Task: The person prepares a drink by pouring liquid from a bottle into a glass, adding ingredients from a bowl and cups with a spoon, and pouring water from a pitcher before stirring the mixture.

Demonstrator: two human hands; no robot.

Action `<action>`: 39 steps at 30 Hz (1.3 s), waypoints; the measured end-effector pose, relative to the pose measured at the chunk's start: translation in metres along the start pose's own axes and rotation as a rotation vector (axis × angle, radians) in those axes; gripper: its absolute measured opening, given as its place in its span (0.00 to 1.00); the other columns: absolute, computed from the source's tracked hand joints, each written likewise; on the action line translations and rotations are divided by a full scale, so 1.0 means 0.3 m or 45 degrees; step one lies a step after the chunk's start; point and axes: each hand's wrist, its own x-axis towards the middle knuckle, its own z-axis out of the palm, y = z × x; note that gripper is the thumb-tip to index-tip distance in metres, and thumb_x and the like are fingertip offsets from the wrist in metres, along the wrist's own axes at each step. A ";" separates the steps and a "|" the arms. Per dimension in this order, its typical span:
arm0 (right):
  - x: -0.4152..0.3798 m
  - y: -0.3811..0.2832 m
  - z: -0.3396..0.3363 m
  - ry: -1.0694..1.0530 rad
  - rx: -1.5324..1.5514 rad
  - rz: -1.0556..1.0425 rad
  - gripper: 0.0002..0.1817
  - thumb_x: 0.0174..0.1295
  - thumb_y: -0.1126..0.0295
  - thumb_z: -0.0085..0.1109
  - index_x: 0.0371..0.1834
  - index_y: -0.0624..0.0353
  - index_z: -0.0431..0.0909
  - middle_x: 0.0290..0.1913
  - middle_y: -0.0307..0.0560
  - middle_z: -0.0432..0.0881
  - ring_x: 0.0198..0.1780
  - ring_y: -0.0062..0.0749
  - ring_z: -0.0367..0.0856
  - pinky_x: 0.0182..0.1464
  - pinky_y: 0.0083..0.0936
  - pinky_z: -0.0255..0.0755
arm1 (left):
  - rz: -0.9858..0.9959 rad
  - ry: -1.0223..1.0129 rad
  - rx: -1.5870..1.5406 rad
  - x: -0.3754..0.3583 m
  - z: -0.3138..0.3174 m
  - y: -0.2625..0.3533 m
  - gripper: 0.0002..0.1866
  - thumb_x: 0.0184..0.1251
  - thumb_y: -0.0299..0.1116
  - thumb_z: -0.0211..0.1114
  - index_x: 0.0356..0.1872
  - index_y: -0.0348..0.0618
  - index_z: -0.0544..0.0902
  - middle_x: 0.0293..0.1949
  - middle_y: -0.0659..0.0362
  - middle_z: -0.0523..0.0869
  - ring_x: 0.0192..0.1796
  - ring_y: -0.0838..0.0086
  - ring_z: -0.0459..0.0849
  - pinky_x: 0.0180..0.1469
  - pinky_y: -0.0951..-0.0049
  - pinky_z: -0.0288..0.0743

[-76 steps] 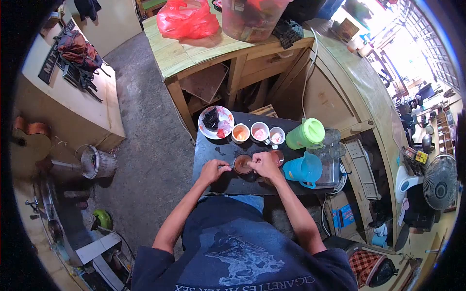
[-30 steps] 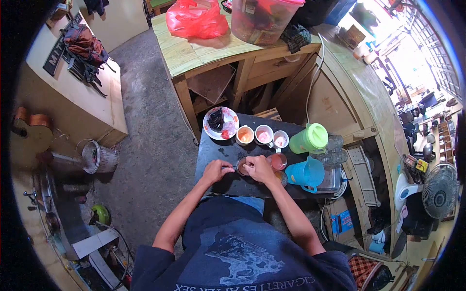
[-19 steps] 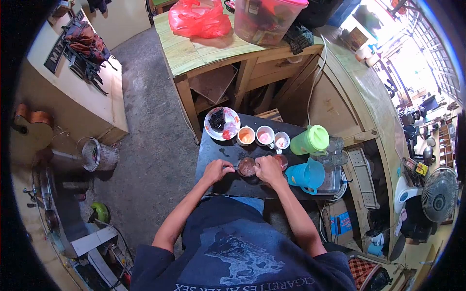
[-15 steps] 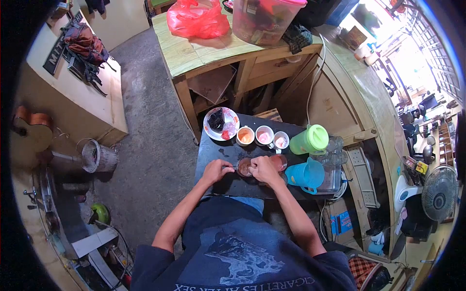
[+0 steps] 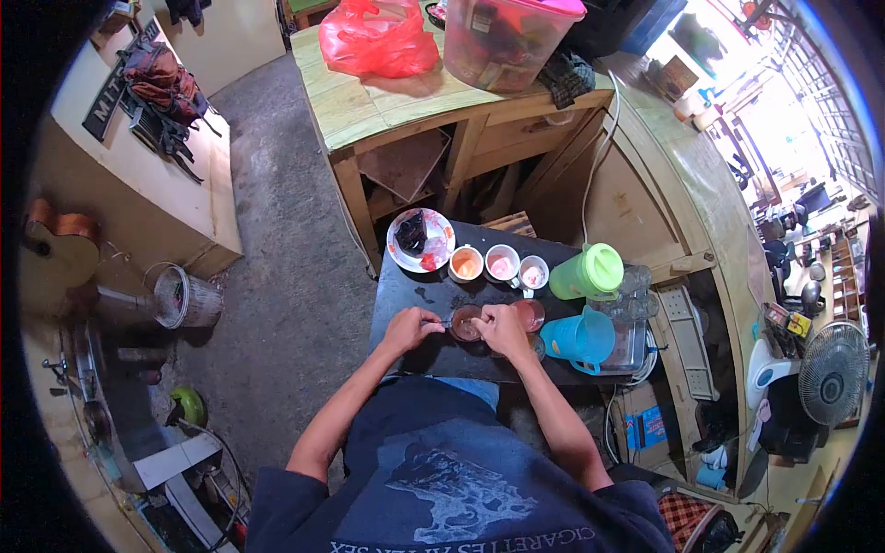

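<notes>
A glass mug (image 5: 464, 324) of brown drink stands on the low black table, between my hands. My left hand (image 5: 411, 330) is closed, its fingertips pinching the mug's handle on the left side. Over the mug's right rim, my right hand (image 5: 501, 329) is closed in a pinch; whatever it grips is too small to make out. Just behind that hand is a second glass (image 5: 530, 314) with reddish-brown contents. Farther back stand a cup with orange contents (image 5: 466, 264) and two white cups with pinkish contents, one in the middle (image 5: 501, 264) and one at right (image 5: 533, 273).
On the black table (image 5: 415, 293) are a patterned plate (image 5: 444, 230) with a black plastic bag, a green pitcher (image 5: 590, 273), a blue pitcher (image 5: 581, 339) and clear glasses (image 5: 636, 301). Beyond is a wooden counter (image 5: 369, 111) with a red plastic bag (image 5: 378, 41) and a pink-lidded tub (image 5: 502, 46).
My right hand has shifted slightly at the mug's rim, so more of the brown drink shows. My left hand stays at the handle. The whole view has tilted a little.
</notes>
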 end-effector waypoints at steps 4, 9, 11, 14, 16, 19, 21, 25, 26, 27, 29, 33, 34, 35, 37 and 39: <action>-0.016 -0.026 -0.026 0.081 -0.275 -0.006 0.15 0.53 0.65 0.70 0.20 0.66 0.78 0.21 0.62 0.79 0.25 0.56 0.80 0.30 0.45 0.70 | -0.066 -0.011 0.037 -0.008 -0.017 0.023 0.21 0.57 0.53 0.72 0.41 0.45 0.90 0.37 0.48 0.89 0.43 0.54 0.88 0.45 0.59 0.78; -0.026 -0.035 -0.059 -0.021 -0.276 -0.061 0.15 0.56 0.63 0.69 0.23 0.65 0.79 0.22 0.61 0.80 0.28 0.56 0.81 0.32 0.46 0.71 | -0.039 -0.027 0.014 -0.008 -0.019 0.030 0.22 0.57 0.53 0.72 0.42 0.46 0.90 0.37 0.48 0.89 0.44 0.54 0.88 0.46 0.59 0.78; -0.018 -0.015 -0.058 -0.029 -0.152 -0.071 0.15 0.57 0.63 0.68 0.24 0.64 0.79 0.23 0.60 0.80 0.29 0.56 0.81 0.32 0.46 0.71 | -0.063 -0.043 0.035 -0.012 -0.023 0.039 0.22 0.58 0.53 0.72 0.42 0.46 0.90 0.37 0.48 0.89 0.44 0.54 0.88 0.46 0.59 0.78; -0.017 -0.023 -0.079 0.058 -0.376 -0.177 0.15 0.59 0.62 0.66 0.25 0.64 0.79 0.24 0.59 0.81 0.29 0.56 0.81 0.33 0.47 0.71 | -0.084 -0.060 0.041 -0.008 -0.030 0.043 0.22 0.58 0.53 0.72 0.41 0.46 0.90 0.37 0.48 0.89 0.43 0.54 0.88 0.46 0.59 0.78; -0.023 -0.042 -0.097 0.008 -0.486 -0.162 0.15 0.60 0.62 0.65 0.24 0.64 0.79 0.24 0.59 0.82 0.29 0.56 0.81 0.33 0.47 0.71 | -0.057 -0.047 0.033 -0.004 -0.019 0.027 0.22 0.58 0.54 0.72 0.41 0.46 0.90 0.37 0.48 0.89 0.43 0.54 0.88 0.45 0.59 0.78; -0.040 -0.016 -0.081 -0.053 -0.459 -0.243 0.15 0.61 0.62 0.63 0.23 0.63 0.79 0.25 0.60 0.81 0.29 0.56 0.81 0.33 0.47 0.72 | 0.005 0.000 0.023 0.003 0.005 -0.015 0.22 0.57 0.54 0.72 0.42 0.46 0.90 0.37 0.48 0.89 0.43 0.53 0.87 0.45 0.59 0.78; -0.041 -0.005 -0.071 -0.097 -0.374 -0.261 0.14 0.61 0.62 0.62 0.24 0.63 0.80 0.25 0.60 0.81 0.29 0.56 0.82 0.34 0.48 0.73 | 0.001 0.014 0.021 0.006 0.012 -0.024 0.22 0.57 0.54 0.72 0.42 0.46 0.90 0.37 0.48 0.89 0.44 0.53 0.87 0.46 0.59 0.78; -0.031 -0.023 -0.052 -0.024 -0.270 -0.193 0.14 0.60 0.63 0.62 0.24 0.63 0.81 0.24 0.61 0.80 0.28 0.57 0.81 0.33 0.49 0.72 | -0.047 -0.011 0.013 0.006 0.015 -0.030 0.23 0.57 0.54 0.72 0.42 0.46 0.90 0.38 0.48 0.89 0.45 0.53 0.87 0.47 0.58 0.78; -0.031 -0.025 -0.053 0.042 -0.262 -0.184 0.14 0.59 0.64 0.62 0.23 0.64 0.80 0.23 0.62 0.79 0.27 0.57 0.80 0.32 0.49 0.71 | -0.026 0.009 0.022 0.008 0.019 -0.035 0.22 0.57 0.54 0.72 0.42 0.46 0.90 0.38 0.48 0.89 0.45 0.53 0.87 0.48 0.58 0.78; -0.032 -0.022 -0.053 0.021 -0.277 -0.195 0.14 0.59 0.64 0.62 0.23 0.64 0.80 0.23 0.62 0.79 0.27 0.57 0.80 0.31 0.49 0.71 | -0.004 0.029 0.032 0.008 0.020 -0.036 0.22 0.57 0.54 0.72 0.42 0.46 0.90 0.39 0.48 0.89 0.45 0.53 0.87 0.48 0.58 0.78; -0.037 -0.011 -0.050 -0.017 -0.305 -0.211 0.14 0.59 0.65 0.62 0.22 0.64 0.79 0.22 0.62 0.79 0.27 0.57 0.80 0.31 0.48 0.70 | 0.019 0.034 0.020 0.007 0.020 -0.038 0.22 0.57 0.54 0.72 0.41 0.46 0.90 0.38 0.48 0.89 0.44 0.53 0.87 0.46 0.58 0.78; -0.015 -0.003 -0.048 -0.119 -0.101 -0.175 0.13 0.59 0.66 0.62 0.23 0.66 0.80 0.23 0.63 0.78 0.26 0.56 0.80 0.30 0.46 0.70 | 0.036 0.031 0.045 0.002 0.005 -0.010 0.21 0.57 0.53 0.72 0.41 0.47 0.90 0.37 0.48 0.89 0.42 0.53 0.88 0.44 0.58 0.78; -0.010 -0.008 -0.039 -0.043 -0.090 -0.167 0.13 0.58 0.66 0.62 0.23 0.66 0.80 0.23 0.64 0.78 0.26 0.56 0.80 0.30 0.45 0.70 | 0.039 0.037 0.042 0.007 0.009 -0.015 0.21 0.57 0.53 0.72 0.41 0.47 0.90 0.36 0.49 0.89 0.41 0.53 0.88 0.44 0.58 0.78; -0.005 -0.013 -0.033 0.028 -0.077 -0.162 0.13 0.58 0.66 0.63 0.24 0.67 0.80 0.23 0.64 0.78 0.25 0.56 0.80 0.30 0.45 0.70 | 0.038 0.048 0.039 0.009 0.013 -0.021 0.21 0.57 0.53 0.72 0.41 0.47 0.90 0.36 0.49 0.89 0.41 0.53 0.88 0.44 0.58 0.78; -0.005 -0.014 -0.038 -0.033 -0.155 -0.154 0.12 0.58 0.67 0.62 0.24 0.66 0.81 0.25 0.64 0.79 0.28 0.59 0.81 0.32 0.47 0.71 | 0.014 0.045 0.040 -0.005 0.008 -0.009 0.21 0.57 0.53 0.72 0.40 0.47 0.90 0.35 0.48 0.89 0.41 0.53 0.88 0.43 0.58 0.78; -0.003 -0.007 -0.043 -0.143 -0.155 -0.154 0.12 0.58 0.67 0.61 0.24 0.66 0.81 0.26 0.64 0.80 0.29 0.60 0.81 0.33 0.49 0.72 | -0.020 0.020 0.054 -0.006 -0.005 0.005 0.21 0.57 0.53 0.72 0.40 0.47 0.90 0.36 0.48 0.89 0.41 0.54 0.88 0.43 0.58 0.78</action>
